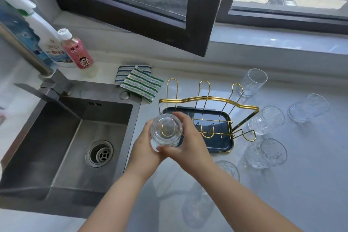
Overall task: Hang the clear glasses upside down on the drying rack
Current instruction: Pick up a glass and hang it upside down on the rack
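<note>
Over the near-left prong of the gold drying rack (208,117) both our hands, left hand (145,149) and right hand (190,143), cup an inverted clear glass (166,130), the prong seemingly inside, so we lower it straight and release gently.
</note>
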A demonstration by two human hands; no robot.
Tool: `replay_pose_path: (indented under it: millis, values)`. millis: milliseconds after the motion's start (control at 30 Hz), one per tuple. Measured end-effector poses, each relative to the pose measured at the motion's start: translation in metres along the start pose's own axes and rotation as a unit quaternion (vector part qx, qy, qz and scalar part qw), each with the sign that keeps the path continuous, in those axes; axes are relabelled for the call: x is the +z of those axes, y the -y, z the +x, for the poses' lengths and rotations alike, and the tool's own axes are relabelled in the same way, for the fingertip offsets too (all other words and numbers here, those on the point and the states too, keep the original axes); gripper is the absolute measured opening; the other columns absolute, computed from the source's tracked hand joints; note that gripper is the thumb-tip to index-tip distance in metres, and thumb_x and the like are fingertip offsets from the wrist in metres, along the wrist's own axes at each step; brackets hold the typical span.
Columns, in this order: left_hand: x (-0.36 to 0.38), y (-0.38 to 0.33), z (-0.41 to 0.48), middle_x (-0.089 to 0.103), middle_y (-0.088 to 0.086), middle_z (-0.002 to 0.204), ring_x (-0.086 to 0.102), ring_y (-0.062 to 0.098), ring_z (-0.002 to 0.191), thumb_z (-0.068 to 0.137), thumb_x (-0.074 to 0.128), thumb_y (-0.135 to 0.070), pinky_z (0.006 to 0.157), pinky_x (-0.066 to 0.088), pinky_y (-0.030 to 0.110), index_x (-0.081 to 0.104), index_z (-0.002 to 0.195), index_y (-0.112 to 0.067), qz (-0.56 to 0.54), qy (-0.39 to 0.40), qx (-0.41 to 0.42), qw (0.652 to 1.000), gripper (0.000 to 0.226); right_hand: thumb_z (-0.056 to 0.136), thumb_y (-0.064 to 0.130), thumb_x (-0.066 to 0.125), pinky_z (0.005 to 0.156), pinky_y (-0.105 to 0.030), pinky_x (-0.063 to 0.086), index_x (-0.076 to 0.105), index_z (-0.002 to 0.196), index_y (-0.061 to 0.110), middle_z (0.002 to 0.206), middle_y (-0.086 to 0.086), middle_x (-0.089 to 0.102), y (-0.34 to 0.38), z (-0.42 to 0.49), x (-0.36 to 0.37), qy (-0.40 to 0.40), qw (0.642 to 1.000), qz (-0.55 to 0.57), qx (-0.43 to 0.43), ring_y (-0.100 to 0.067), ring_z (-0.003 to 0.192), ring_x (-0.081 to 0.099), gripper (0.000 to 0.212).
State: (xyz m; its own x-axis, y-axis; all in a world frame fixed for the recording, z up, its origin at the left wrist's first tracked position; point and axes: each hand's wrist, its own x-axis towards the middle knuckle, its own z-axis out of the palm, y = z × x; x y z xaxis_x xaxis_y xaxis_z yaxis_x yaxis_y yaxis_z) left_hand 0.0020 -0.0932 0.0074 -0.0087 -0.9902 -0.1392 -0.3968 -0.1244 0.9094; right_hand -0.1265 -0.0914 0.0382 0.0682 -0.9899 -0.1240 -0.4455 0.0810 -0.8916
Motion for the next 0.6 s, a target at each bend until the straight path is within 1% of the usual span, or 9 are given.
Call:
replay_pose_path:
  millis: [67,167,267,333,400,467,500,533,600]
  values:
    - [0.001,0.003,0.002,0.063,-0.029,0.096,0.053,-0.017,0.089,0.059,0.080,-0.015,0.063,0.037,-0.004,0.048,0.101,-0.054,-0.005,0.004,-0.008,1.000,0.066,0.059,0.016,0.081,0.083,-0.004,0.037,0.037,0.126,0.030,0.119,0.012,0.056,-0.003,0.001,0.000,-0.001,1.000,0.009,0.006,-0.002,0.106,0.052,0.081]
    - [0.001,0.004,0.003,0.064,-0.022,0.099,0.054,-0.014,0.092,0.059,0.079,-0.014,0.065,0.038,-0.003,0.049,0.105,-0.048,-0.007,0.007,-0.011,1.000,0.065,0.059,0.016,0.081,0.083,-0.001,0.035,0.037,0.126,0.030,0.120,0.013,0.054,-0.005,0.002,0.001,0.002,1.000,0.018,0.010,0.001,0.107,0.049,0.081]
    - [0.001,0.004,0.000,0.063,-0.020,0.102,0.052,-0.016,0.094,0.059,0.078,-0.013,0.065,0.036,-0.005,0.046,0.105,-0.052,-0.002,0.012,-0.005,1.000,0.069,0.060,0.021,0.082,0.087,-0.003,0.032,0.033,0.131,0.029,0.127,0.012,0.049,-0.008,0.000,0.002,0.013,1.000,0.015,0.010,0.000,0.113,0.045,0.087]
    - [0.002,0.004,-0.001,0.063,-0.020,0.103,0.050,-0.019,0.095,0.059,0.078,-0.016,0.067,0.036,-0.005,0.043,0.104,-0.059,-0.003,0.014,-0.007,1.000,0.072,0.060,0.024,0.082,0.086,-0.002,0.030,0.029,0.134,0.028,0.130,0.012,0.045,-0.010,-0.001,0.001,0.020,1.000,0.013,0.016,0.000,0.115,0.043,0.091]
    - [0.001,0.004,-0.002,0.062,-0.018,0.109,0.051,-0.016,0.100,0.058,0.077,-0.019,0.071,0.039,0.001,0.040,0.110,-0.061,-0.006,0.017,-0.020,1.000,0.077,0.061,0.025,0.082,0.088,-0.001,0.027,0.027,0.135,0.025,0.131,0.010,0.041,-0.010,-0.005,-0.001,0.021,1.000,0.011,0.021,-0.002,0.119,0.040,0.093]
    - [0.001,0.007,-0.004,0.056,-0.015,0.125,0.049,-0.003,0.114,0.060,0.080,-0.016,0.088,0.040,0.014,0.033,0.127,-0.050,-0.020,0.035,-0.047,0.998,0.088,0.065,0.026,0.080,0.093,-0.003,0.024,0.024,0.138,0.022,0.135,0.010,0.036,-0.010,-0.012,-0.005,0.016,1.000,0.003,0.020,-0.001,0.123,0.035,0.092]
    - [0.001,0.010,-0.005,0.051,-0.012,0.132,0.044,0.004,0.122,0.060,0.082,-0.015,0.096,0.038,0.023,0.029,0.133,-0.042,-0.026,0.043,-0.064,0.997,0.094,0.068,0.028,0.078,0.097,-0.005,0.022,0.021,0.140,0.022,0.137,0.012,0.033,-0.011,-0.018,-0.008,0.019,1.000,-0.003,0.017,0.001,0.125,0.031,0.091]
    - [0.001,0.014,-0.008,0.047,-0.008,0.136,0.040,0.007,0.126,0.060,0.083,-0.015,0.102,0.033,0.028,0.027,0.137,-0.034,-0.024,0.046,-0.083,0.995,0.097,0.071,0.030,0.075,0.101,-0.008,0.021,0.019,0.141,0.022,0.138,0.016,0.029,-0.012,-0.027,-0.011,0.026,1.000,-0.010,0.013,0.003,0.126,0.027,0.090]
    - [0.003,0.023,-0.015,0.044,0.000,0.137,0.040,0.013,0.125,0.060,0.084,-0.016,0.101,0.030,0.028,0.032,0.134,-0.019,-0.011,0.048,-0.133,0.990,0.090,0.075,0.036,0.071,0.104,-0.013,0.021,0.017,0.141,0.028,0.134,0.026,0.023,-0.018,-0.049,-0.020,0.055,0.998,-0.029,0.013,0.007,0.124,0.024,0.087]
